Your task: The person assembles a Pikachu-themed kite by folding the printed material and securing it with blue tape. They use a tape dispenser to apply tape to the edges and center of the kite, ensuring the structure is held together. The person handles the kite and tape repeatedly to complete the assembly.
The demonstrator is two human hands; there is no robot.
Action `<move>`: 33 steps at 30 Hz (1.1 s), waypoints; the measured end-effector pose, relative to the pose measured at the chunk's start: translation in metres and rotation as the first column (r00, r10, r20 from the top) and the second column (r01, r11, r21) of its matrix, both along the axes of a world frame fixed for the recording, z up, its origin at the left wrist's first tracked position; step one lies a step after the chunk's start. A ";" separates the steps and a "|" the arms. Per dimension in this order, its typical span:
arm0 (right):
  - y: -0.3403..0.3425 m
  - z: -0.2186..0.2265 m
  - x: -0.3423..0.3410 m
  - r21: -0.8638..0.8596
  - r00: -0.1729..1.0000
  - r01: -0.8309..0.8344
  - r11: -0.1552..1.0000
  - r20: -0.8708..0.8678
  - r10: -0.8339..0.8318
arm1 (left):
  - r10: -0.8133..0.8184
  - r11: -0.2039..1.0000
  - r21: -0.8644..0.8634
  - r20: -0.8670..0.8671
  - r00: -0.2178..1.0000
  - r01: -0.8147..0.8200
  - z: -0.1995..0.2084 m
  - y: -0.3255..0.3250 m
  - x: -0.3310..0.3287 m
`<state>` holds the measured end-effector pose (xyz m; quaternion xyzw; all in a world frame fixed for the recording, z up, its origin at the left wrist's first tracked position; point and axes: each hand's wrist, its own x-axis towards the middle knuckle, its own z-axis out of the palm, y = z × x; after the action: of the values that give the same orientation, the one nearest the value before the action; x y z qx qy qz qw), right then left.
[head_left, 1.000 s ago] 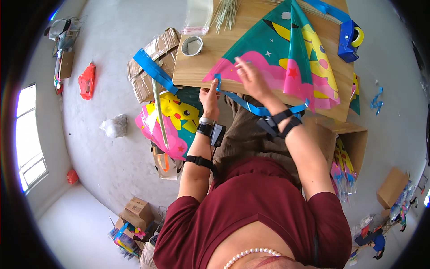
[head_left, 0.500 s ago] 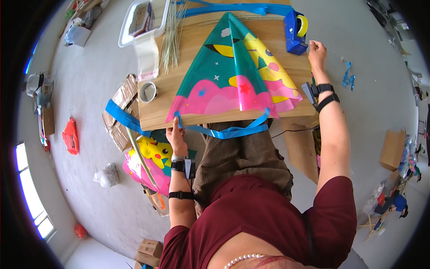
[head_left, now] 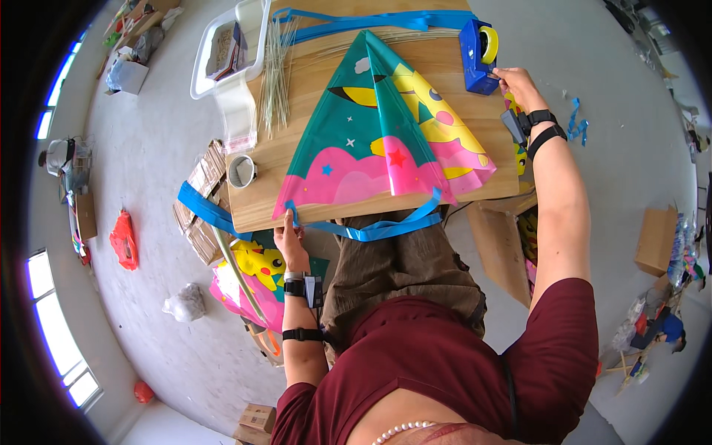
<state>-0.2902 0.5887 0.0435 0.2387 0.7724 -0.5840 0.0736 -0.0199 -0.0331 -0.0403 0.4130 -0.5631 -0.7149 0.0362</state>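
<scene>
1. A triangular plastic kite [head_left: 382, 141] in green, pink and yellow lies on the wooden table [head_left: 256, 211], its tip away from the person and its lower edge near the table's front edge; a fold runs down its right half.
2. The left hand [head_left: 291, 248] is at the kite's lower left corner, thumb and fingers pinched together on the end of a blue ribbon [head_left: 371, 234]. Whether they grip the kite's corner too, I cannot tell.
3. The ribbon sags in front of the table edge and rises to the kite's lower right corner.
4. The right hand [head_left: 523, 87] is stretched out to the near right end of a blue tape dispenser [head_left: 475, 67] with a yellow roll. Its fingertips are close together there; whether they hold any tape, I cannot tell.
5. On the table's left side are a round container [head_left: 242, 171], clear plastic bags [head_left: 236, 115] and a bundle of thin pale sticks [head_left: 276, 81].
</scene>
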 end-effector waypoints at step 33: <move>-0.014 -0.138 0.060 0.460 0.930 0.366 0.809 -0.218 -0.296 | 0.013 1.000 0.007 -0.040 0.999 -0.013 0.011 0.020 -0.009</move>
<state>-0.2303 0.5744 -0.0943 0.3403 0.8449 -0.3862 -0.1455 -0.0289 -0.0127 -0.0292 0.4024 -0.5572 -0.7246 0.0505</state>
